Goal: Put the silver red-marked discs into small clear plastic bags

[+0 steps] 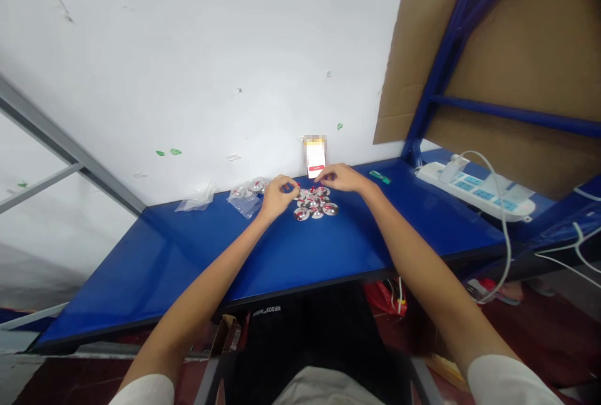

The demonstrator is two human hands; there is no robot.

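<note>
Several small shiny finger cymbals (330, 209) with red cords lie in a cluster on the blue table (225, 255), below a lit phone (315, 158) propped against the wall. My left hand (280, 194) is at the cluster's left edge, thumb and index finger pinched together by a bit of red cord. My right hand (342, 177) is over the cluster's back right side. Its fingertips point down and close on a red cord, with cymbals just beneath. The fingers partly cover the cymbals at the back.
Left of the cluster lie clear plastic bags (245, 203), some with more cymbals in or on them, and an emptier-looking bag (197, 197). A small green item (380, 177) lies to the right. Beyond it are a white power strip (476, 192) and a hanging cable (506, 248).
</note>
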